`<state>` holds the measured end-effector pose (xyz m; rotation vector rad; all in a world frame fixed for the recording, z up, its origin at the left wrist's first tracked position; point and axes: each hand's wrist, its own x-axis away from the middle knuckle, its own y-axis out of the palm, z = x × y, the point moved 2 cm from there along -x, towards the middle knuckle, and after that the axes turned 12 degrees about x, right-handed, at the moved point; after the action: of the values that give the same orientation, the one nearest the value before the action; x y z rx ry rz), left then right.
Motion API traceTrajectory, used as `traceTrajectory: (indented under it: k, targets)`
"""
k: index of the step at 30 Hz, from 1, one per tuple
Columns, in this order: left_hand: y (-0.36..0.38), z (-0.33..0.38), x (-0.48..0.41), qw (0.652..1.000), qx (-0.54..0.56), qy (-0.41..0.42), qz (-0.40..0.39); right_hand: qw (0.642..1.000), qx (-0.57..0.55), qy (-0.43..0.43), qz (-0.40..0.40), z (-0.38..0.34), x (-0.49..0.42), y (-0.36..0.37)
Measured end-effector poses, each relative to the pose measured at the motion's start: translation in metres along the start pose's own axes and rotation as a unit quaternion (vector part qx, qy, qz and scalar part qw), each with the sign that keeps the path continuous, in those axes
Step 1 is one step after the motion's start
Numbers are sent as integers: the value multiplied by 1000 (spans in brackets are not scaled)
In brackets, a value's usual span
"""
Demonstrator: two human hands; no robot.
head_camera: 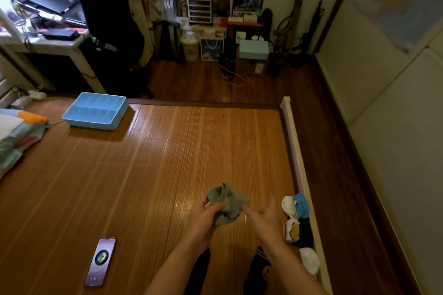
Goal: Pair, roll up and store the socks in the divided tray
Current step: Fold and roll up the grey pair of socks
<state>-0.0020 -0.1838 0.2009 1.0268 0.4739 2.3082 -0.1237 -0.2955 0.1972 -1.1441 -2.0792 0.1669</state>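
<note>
On the bamboo mat the divided tray sits far off at the left, and the loose sock pile lies at the right edge. The left hand clutches a bunched grey-green sock above the mat, while the right hand hovers beside it, fingers slack and empty; it likely needs to catch the free end for rolling. Whether the bundle is one sock or two, I cannot tell.
</note>
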Motion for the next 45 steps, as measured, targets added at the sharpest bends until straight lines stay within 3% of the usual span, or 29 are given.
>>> traceTrajectory:
  k: [4,10,13,16,20,24,30,33,36,38,45]
  targets:
    - [11,6,1,1000,5,-18,-11,959,164,-228,-23,-14,9,-3]
    - [25,19,-1,1000,-4,-14,-2,918,210,-328,-69,-30,8,-2]
    - [26,26,-2,999,-3,-31,-12,908,236,-345,-32,-36,9,-4]
    - [25,33,1,997,-36,-53,-51,922,208,-327,-14,-43,10,-9]
    - [20,48,6,993,-34,-60,-92,978,16,-188,-88,-57,7,-27]
    - [21,75,9,994,-82,1,-73,986,-73,-142,-51,-77,6,-56]
    - [46,116,24,956,-216,194,-52,973,-160,-164,-32,-117,17,-94]
    - [61,139,32,907,-309,268,-99,967,-125,-221,7,-137,28,-117]
    - [71,159,37,880,-336,306,-135,959,-167,-229,-28,-154,38,-138]
    - [75,170,39,891,-300,314,-134,953,-160,-256,-14,-166,46,-152]
    - [90,186,43,939,-198,217,-180,929,-111,-350,42,-183,76,-169]
